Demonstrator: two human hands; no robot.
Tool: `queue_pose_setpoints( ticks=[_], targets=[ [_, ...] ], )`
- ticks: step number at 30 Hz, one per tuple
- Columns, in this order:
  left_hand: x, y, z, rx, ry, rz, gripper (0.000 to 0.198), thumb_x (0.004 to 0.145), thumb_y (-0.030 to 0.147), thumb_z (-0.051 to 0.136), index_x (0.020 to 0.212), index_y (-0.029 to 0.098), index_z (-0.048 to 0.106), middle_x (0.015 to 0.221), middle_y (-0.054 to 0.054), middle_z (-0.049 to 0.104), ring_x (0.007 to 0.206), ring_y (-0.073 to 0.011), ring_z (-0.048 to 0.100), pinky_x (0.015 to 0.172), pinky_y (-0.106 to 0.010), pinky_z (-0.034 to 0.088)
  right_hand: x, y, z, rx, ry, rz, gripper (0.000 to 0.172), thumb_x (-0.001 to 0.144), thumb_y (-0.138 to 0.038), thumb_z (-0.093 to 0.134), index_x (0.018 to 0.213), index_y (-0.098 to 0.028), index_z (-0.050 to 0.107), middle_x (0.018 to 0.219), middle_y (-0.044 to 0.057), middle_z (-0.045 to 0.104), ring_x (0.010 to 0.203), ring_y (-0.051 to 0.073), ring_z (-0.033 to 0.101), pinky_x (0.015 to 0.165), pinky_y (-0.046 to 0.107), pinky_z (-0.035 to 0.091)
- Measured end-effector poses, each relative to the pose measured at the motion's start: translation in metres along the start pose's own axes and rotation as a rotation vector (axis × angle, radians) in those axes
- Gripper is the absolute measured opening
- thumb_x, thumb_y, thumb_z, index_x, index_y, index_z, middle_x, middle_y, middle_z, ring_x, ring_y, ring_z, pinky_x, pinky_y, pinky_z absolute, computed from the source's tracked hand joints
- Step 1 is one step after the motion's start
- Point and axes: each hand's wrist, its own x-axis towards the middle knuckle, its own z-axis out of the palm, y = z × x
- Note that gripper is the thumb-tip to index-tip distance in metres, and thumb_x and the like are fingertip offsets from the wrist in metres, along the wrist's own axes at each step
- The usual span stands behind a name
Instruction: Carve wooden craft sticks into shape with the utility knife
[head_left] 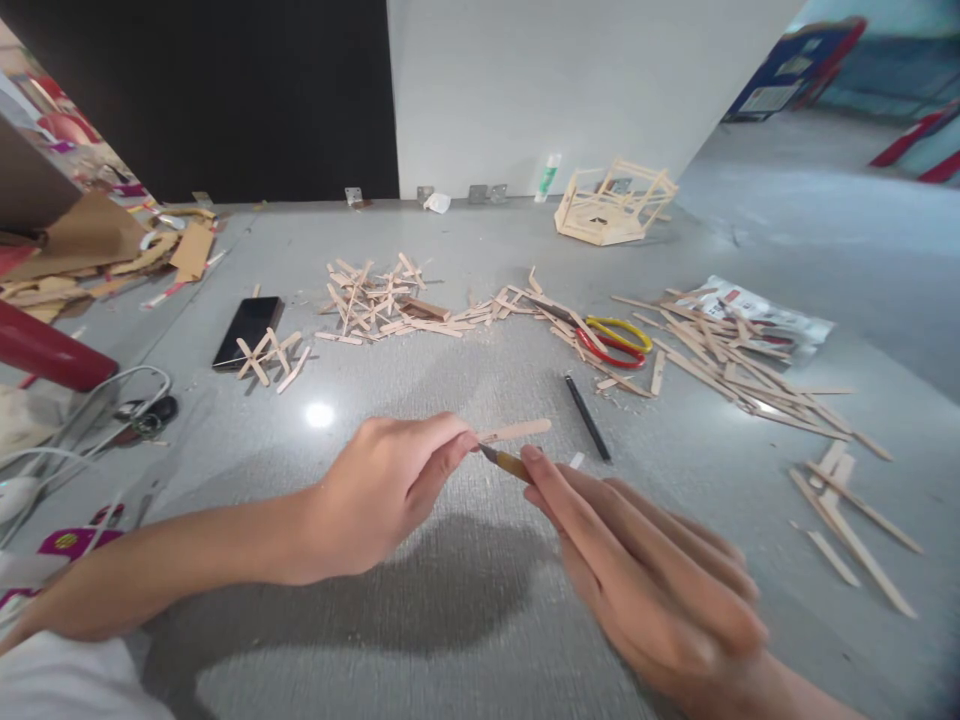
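Our left hand (397,482) pinches the stick (523,431); our right hand (649,570), the knife (514,465). We should slice shallowly and slowly.

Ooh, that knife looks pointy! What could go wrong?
The knife in the right hand has its tip right by the left hand's fingertips, so a slip might cut them. The wooden stick pinched there looks thin, so it could split if pressed hard. The black pen-like thing lies near the right hand and might get knocked.
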Motion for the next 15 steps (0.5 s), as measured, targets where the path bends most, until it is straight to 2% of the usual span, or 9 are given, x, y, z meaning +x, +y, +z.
queue_pose_setpoints(
  ticks=[3,6,8,10,12,15],
  targets=[
    [0.001,0.0,-0.001,-0.028,-0.03,-0.023,0.029,0.106,0.029,0.036,0.084,0.018,0.051,0.054,0.008,0.034,0.046,-0.0078,0.027,0.048,-0.022,0.024,-0.002,0.001,-0.002,-0.018,-0.005,0.015,0.065,0.099,0.001,0.055,0.158,-0.018,0.035,0.099,0.008,0.077,0.074,0.023,0.074,0.061,0.032,0.057],
    [0.006,-0.004,-0.007,-0.086,-0.081,-0.105,0.024,0.106,0.036,0.039,0.094,0.019,0.051,0.053,0.009,0.037,0.044,-0.008,0.028,0.046,-0.021,0.022,-0.003,0.005,0.0,0.014,-0.037,0.067,0.046,0.103,-0.001,0.047,0.147,-0.016,0.049,0.094,0.008,0.076,0.068,0.019,0.072,0.054,0.028,0.053],
    [0.014,-0.009,-0.012,-0.09,-0.126,-0.146,0.028,0.104,0.039,0.043,0.087,0.018,0.053,0.053,0.008,0.04,0.046,-0.008,0.032,0.046,-0.02,0.023,-0.003,0.009,0.004,0.09,-0.08,0.152,0.032,0.106,-0.008,0.042,0.134,-0.016,0.057,0.085,0.006,0.073,0.062,0.017,0.069,0.047,0.024,0.048],
    [0.022,-0.018,-0.016,-0.072,-0.182,-0.17,0.034,0.103,0.038,0.046,0.077,0.017,0.055,0.054,0.005,0.046,0.048,-0.008,0.037,0.048,-0.021,0.026,-0.002,0.012,0.012,0.184,-0.136,0.242,0.025,0.109,-0.016,0.039,0.125,-0.016,0.059,0.083,0.006,0.07,0.062,0.017,0.067,0.047,0.023,0.048],
    [0.031,-0.03,-0.017,-0.071,-0.242,-0.183,0.037,0.101,0.036,0.048,0.071,0.016,0.055,0.053,0.004,0.049,0.046,-0.008,0.04,0.048,-0.021,0.028,-0.002,0.014,0.023,0.263,-0.181,0.286,0.024,0.11,-0.022,0.04,0.124,-0.016,0.059,0.089,0.009,0.071,0.067,0.018,0.069,0.053,0.025,0.052],
    [0.04,-0.048,-0.014,-0.092,-0.307,-0.164,0.039,0.099,0.03,0.05,0.063,0.017,0.051,0.05,0.003,0.049,0.042,-0.0077,0.041,0.05,-0.022,0.031,-0.008,0.013,0.042,0.383,-0.236,0.287,0.028,0.108,-0.019,0.04,0.129,-0.016,0.059,0.096,0.01,0.073,0.072,0.019,0.07,0.062,0.027,0.056]
  ],
)
